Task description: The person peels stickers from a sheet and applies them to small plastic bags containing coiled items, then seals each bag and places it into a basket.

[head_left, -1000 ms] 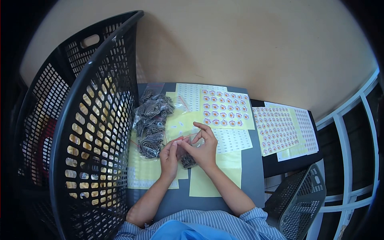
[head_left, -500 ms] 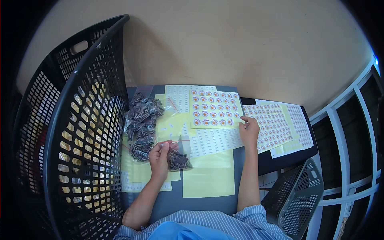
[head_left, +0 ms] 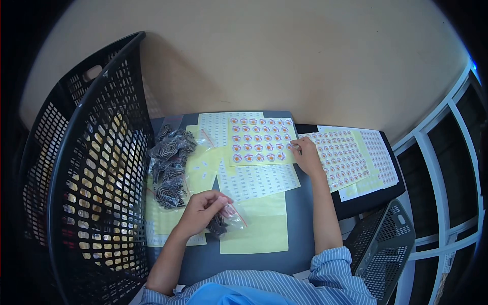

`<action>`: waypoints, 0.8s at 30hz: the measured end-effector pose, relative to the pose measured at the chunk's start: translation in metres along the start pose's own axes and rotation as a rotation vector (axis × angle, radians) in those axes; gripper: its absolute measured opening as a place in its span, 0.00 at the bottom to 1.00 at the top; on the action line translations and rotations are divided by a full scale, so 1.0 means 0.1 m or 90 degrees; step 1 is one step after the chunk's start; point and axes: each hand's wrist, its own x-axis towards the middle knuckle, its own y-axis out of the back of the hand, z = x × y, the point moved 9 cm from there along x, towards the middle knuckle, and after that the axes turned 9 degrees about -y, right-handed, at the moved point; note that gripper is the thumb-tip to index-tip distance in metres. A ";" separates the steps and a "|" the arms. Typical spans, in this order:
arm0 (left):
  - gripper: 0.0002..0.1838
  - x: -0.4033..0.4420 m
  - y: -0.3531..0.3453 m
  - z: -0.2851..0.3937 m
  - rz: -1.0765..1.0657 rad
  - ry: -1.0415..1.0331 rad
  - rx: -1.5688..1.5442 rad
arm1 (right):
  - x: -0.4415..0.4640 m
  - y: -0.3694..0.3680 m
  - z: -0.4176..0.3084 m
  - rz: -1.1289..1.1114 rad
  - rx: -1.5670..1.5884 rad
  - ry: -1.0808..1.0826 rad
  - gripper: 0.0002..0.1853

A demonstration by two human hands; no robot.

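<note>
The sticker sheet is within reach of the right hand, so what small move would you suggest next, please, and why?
I would probably peel one sticker with the right hand: its fingertips are at the sheet's right edge, and the left hand is holding a clear bag.

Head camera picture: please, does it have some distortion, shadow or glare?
In the head view, strong wide-angle distortion bows the black plastic crate, and the corners go dark; a soft shadow lies on the beige wall beside it; small glints show on the clear zip bag in the left hand.
</note>
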 end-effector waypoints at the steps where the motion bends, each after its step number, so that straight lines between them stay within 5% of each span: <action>1: 0.11 0.06 -0.07 0.04 -0.034 0.033 0.050 | 0.00 -0.01 0.03 -0.002 0.000 -0.001 0.12; 4: 0.18 0.44 -0.33 0.03 -0.177 0.062 0.179 | 0.02 0.00 0.00 0.020 0.024 0.038 0.13; 13: 0.41 1.48 -0.70 -0.47 -0.280 0.072 0.400 | 0.03 -0.05 -0.12 -0.031 -0.112 0.124 0.17; 24: 0.52 1.62 -0.97 -0.72 -0.403 0.195 0.504 | 0.08 -0.02 -0.09 -0.021 -0.079 0.121 0.09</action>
